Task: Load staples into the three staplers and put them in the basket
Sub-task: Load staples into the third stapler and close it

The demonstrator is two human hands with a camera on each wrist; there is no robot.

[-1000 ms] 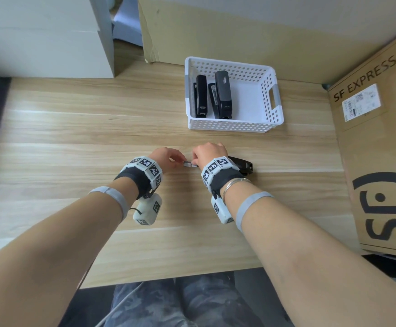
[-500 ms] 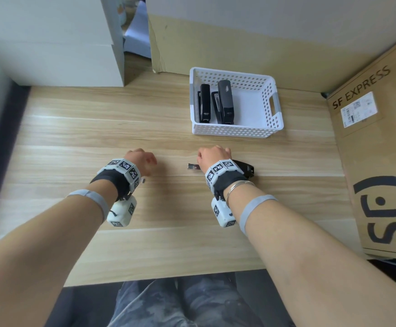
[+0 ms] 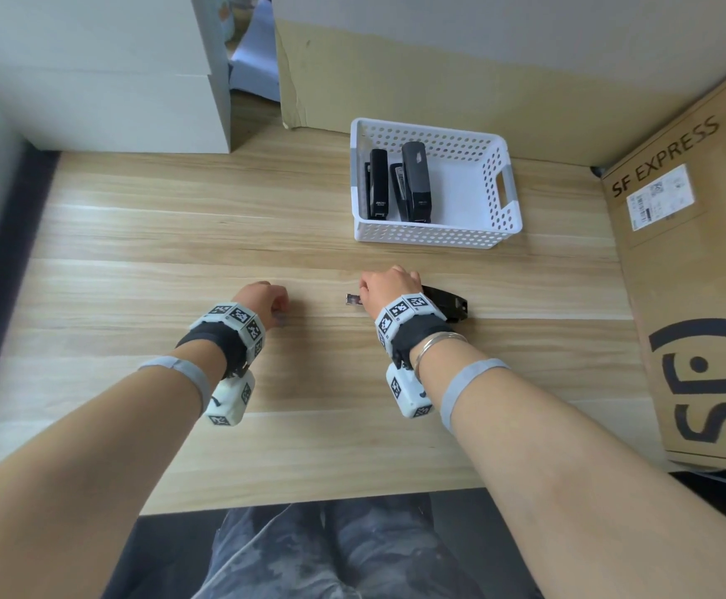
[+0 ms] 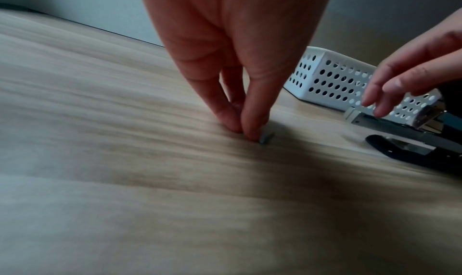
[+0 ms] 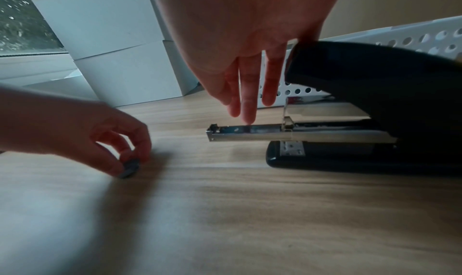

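A black stapler point(image 3: 447, 302) lies on the wooden table with its lid raised and its metal magazine point(image 5: 250, 133) drawn out to the left. My right hand point(image 5: 246, 109) hovers over it with straight fingers, one fingertip touching the magazine. To the left, my left hand point(image 4: 241, 129) pinches a small grey strip of staples point(image 4: 266, 137) that rests on the table. The white perforated basket point(image 3: 510, 183) stands behind, with two black staplers point(image 3: 378, 183) point(image 3: 415, 179) lying side by side in its left half.
A large cardboard box marked SF EXPRESS point(image 3: 676, 252) borders the table on the right. White boxes point(image 3: 115, 80) stand at the back left, and a cardboard panel point(image 3: 439, 88) rises behind the basket. My knees show below the table's front edge.
My left hand has left the stapler's magazine and moved left, down to the staples on the table. The right hand has stayed on the stapler.
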